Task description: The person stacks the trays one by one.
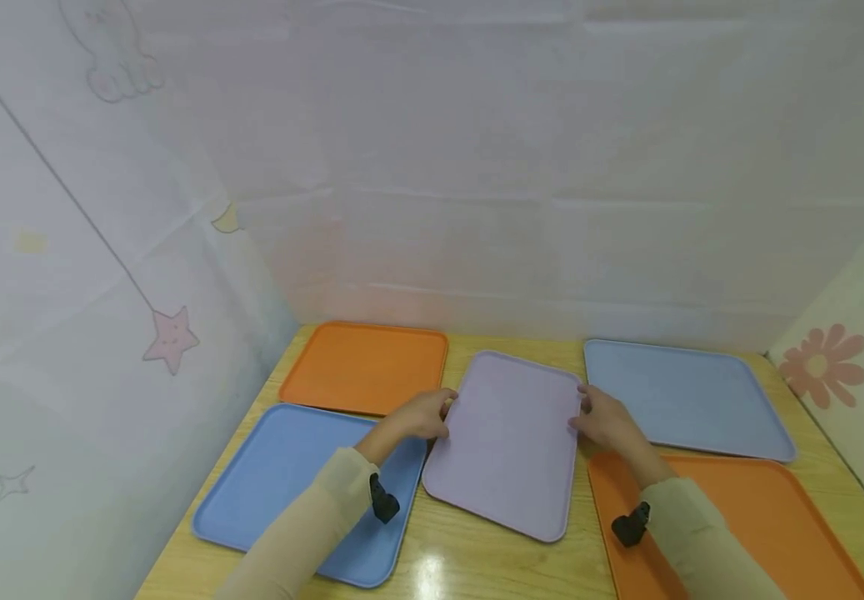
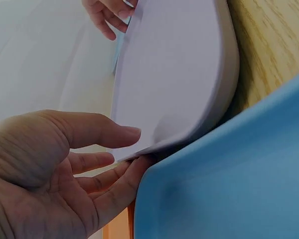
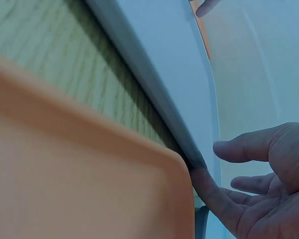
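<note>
Your left hand and right hand grip the lilac tray between the near blue tray and near orange tray.

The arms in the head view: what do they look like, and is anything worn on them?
The left sleeve and right sleeve are long and pale cream. A small black device is worn on the left, a similar one on the right. The left hand and right hand wear no gloves.
</note>
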A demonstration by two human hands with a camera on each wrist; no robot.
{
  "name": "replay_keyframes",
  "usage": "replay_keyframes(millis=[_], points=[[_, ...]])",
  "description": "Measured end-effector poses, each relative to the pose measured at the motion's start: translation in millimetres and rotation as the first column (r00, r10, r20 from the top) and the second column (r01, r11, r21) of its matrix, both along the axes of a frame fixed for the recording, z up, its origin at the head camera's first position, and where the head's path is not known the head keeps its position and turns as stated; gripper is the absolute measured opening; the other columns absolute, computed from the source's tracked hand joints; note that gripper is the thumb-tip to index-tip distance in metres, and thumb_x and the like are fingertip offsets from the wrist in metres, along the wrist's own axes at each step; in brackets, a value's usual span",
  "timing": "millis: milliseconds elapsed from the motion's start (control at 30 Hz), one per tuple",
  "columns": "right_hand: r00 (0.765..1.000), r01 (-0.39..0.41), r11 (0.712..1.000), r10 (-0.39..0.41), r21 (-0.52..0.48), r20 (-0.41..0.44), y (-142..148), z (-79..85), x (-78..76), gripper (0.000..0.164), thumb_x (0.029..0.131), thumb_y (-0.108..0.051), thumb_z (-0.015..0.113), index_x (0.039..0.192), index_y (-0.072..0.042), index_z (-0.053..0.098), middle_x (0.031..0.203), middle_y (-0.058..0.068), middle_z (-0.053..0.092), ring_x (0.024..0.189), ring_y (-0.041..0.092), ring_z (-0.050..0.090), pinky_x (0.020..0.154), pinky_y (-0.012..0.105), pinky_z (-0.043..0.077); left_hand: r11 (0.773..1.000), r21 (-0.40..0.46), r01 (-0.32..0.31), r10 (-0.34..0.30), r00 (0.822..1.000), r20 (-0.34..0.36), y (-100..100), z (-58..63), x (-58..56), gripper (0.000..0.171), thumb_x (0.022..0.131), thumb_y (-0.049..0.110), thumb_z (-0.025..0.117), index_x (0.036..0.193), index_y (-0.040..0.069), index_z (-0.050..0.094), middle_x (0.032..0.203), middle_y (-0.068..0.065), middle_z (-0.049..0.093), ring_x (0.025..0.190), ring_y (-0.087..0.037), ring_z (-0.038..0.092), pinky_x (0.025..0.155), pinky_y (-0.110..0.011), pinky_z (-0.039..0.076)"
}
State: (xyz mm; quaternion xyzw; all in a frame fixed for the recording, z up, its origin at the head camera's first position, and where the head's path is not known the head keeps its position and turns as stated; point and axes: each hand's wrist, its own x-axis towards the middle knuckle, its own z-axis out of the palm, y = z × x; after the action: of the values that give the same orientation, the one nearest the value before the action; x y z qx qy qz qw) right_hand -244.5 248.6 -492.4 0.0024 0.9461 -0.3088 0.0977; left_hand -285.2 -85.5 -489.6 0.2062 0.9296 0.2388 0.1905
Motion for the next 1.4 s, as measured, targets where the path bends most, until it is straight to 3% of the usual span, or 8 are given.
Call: replay_keyframes(millis=[167, 300, 433, 933, 1233, 1400], points=[[1.000, -0.009, 1.000, 0.009, 0.015, 0.016, 0, -3.2, -11.8, 0.070, 0.089, -0.007, 0.065, 0.149, 0.011, 0.035, 0.139, 0.036, 0.050, 0.129, 0.052, 0.048, 0.107, 0.063, 0.040, 1.000, 0.003, 0.000, 0.000, 1.000, -0.020, 3, -0.3, 1.9, 0.075, 0.079, -0.004, 0.074, 0.148, 0.001, 0.045, 0.094, -0.005, 0.061, 0.077, -0.018, 0.056, 0.065, -0.031, 0.048], [0.999, -0.032, 0.999, 0.031, 0.039, 0.012, 0, -5.5, -21.5, 0.071, 0.085, -0.003, 0.066, 0.148, 0.012, 0.037, 0.136, 0.034, 0.053, 0.127, 0.050, 0.049, 0.108, 0.061, 0.040, 1.000, -0.008, -0.015, 0.015, 1.000, -0.010, 6, 1.5, 7.5, 0.049, 0.079, -0.004, 0.074, 0.125, -0.002, 0.058, 0.084, -0.004, 0.059, 0.069, -0.018, 0.058, 0.061, -0.030, 0.049], [0.998, -0.062, 0.998, 0.061, 0.029, 0.011, -1, -6.3, -29.0, 0.075, 0.082, 0.000, 0.067, 0.148, 0.013, 0.035, 0.134, 0.033, 0.054, 0.124, 0.049, 0.051, 0.107, 0.060, 0.041, 0.999, 0.000, -0.050, 0.050, 0.998, 0.030, 8, 2.9, 13.2, 0.032, 0.080, -0.005, 0.073, 0.107, -0.001, 0.057, 0.085, -0.007, 0.061, 0.070, -0.019, 0.061, 0.064, -0.032, 0.053], [0.987, -0.074, 0.982, 0.098, -0.176, 0.128, 2, -5.3, -47.0, 0.093, 0.075, 0.005, 0.075, 0.153, 0.012, 0.025, 0.134, 0.032, 0.049, 0.116, 0.039, 0.051, 0.105, 0.054, 0.043, 0.976, 0.093, -0.199, 0.181, 0.967, 0.177, 5, -0.8, 20.7, 0.043, 0.082, -0.008, 0.071, 0.120, -0.004, 0.050, 0.087, -0.013, 0.058, 0.056, -0.022, 0.065, 0.053, -0.034, 0.059], [0.989, -0.070, 0.984, 0.090, -0.161, 0.118, 3, -9.8, -48.4, 0.091, 0.076, 0.003, 0.075, 0.152, 0.011, 0.027, 0.136, 0.033, 0.049, 0.123, 0.045, 0.049, 0.109, 0.059, 0.039, 0.977, 0.094, -0.189, 0.175, 0.975, 0.138, 6, 0.8, 23.1, 0.040, 0.083, -0.008, 0.070, 0.119, -0.005, 0.052, 0.087, -0.013, 0.059, 0.055, -0.021, 0.065, 0.053, -0.034, 0.059], [0.993, -0.072, 0.990, 0.083, -0.123, 0.085, 2, -12.9, -46.9, 0.085, 0.076, 0.001, 0.073, 0.149, 0.014, 0.032, 0.131, 0.033, 0.053, 0.119, 0.044, 0.052, 0.108, 0.058, 0.040, 0.977, 0.144, -0.156, 0.145, 0.986, 0.083, -2, -0.9, 25.3, 0.068, 0.081, -0.010, 0.068, 0.144, -0.007, 0.044, 0.101, -0.017, 0.064, 0.061, -0.019, 0.067, 0.055, -0.032, 0.058]])
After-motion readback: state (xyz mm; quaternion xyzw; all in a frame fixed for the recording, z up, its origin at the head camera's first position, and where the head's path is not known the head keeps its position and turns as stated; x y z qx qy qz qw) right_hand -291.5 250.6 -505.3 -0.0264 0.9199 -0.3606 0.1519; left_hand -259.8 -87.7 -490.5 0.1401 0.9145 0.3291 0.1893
